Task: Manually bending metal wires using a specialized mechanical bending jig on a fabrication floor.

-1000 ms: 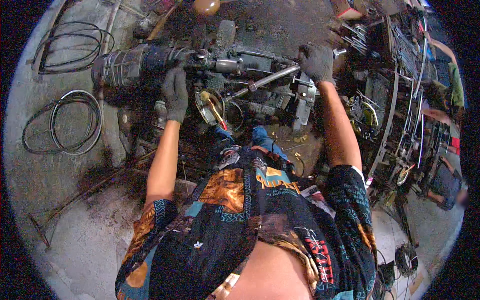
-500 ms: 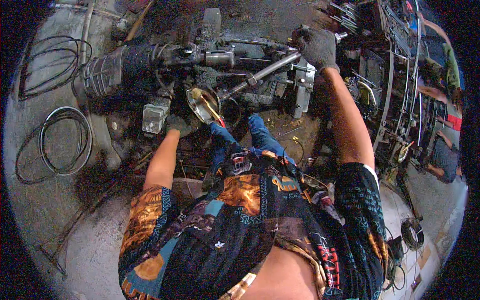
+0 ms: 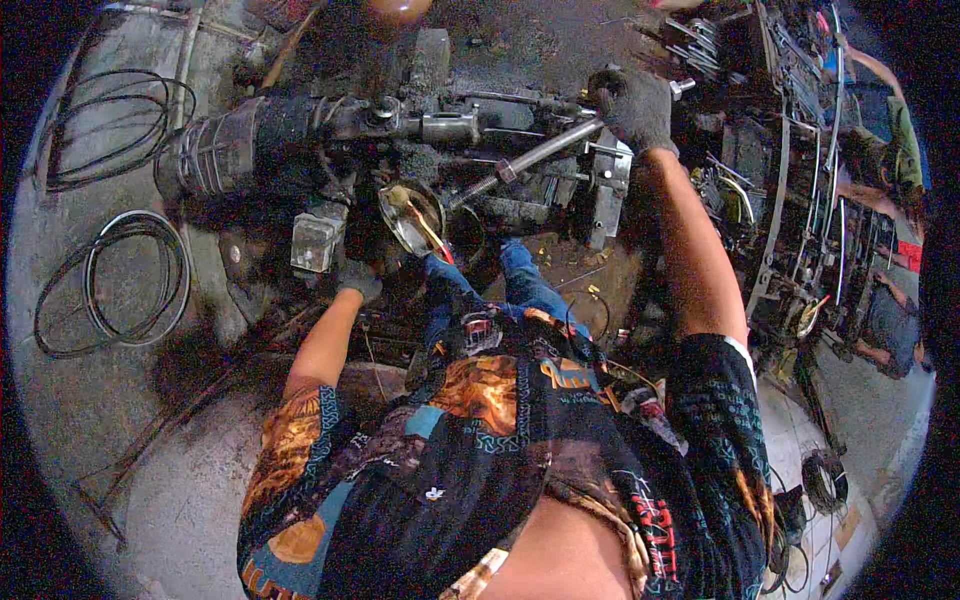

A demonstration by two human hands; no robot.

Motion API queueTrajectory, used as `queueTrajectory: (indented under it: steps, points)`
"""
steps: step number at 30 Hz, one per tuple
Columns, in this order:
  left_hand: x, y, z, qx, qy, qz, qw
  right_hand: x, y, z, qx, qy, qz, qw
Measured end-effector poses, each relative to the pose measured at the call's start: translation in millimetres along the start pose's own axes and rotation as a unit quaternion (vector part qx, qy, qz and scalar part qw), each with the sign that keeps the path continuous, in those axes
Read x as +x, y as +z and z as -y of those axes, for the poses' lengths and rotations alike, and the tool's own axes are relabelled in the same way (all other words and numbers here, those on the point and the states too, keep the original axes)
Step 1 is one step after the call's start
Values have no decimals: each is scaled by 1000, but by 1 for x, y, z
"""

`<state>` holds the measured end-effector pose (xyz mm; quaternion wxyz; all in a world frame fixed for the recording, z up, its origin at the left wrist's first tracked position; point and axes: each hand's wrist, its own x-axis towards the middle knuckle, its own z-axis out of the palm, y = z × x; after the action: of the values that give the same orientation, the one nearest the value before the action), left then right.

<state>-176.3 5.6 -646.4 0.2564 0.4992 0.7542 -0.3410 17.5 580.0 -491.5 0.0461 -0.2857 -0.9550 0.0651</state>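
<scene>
My right hand point(image 3: 636, 112), in a dark grey glove, is closed around the upper end of a long metal rod point(image 3: 550, 152). The rod slants down to the left across the machine, with a nut-like collar and a threaded lower part. Close to its lower end is a round metal bowl point(image 3: 428, 222) with a brush point(image 3: 428, 232) in it, red at the handle's end. My left hand point(image 3: 358, 280), also gloved, is low on the left beside a box-shaped metal part point(image 3: 317, 243). Its fingers are hidden in shadow against the dark machine.
A greasy machine point(image 3: 300, 130) with a ribbed cylinder spans the far side. Coiled cable point(image 3: 135, 280) lies on the floor at left. Metal bars point(image 3: 695, 45) lie at far right. Another person's arm point(image 3: 885, 75) shows beyond a rack point(image 3: 785, 190) at the right edge.
The whole view has shifted slightly, so the machine appears lower. A rounded brown shape has come in at the top edge. Both hands stay at the same places on the machine.
</scene>
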Motion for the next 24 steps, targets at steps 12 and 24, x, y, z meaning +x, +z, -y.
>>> queueTrajectory:
  steps: [12,24]
  points:
    - [-45,-297,40,-356,-47,-336,870,-80,12,167,179,-140,-81,970]
    - [-4,-512,42,-366,185,-603,684,-134,35,139,64,-197,-29,978]
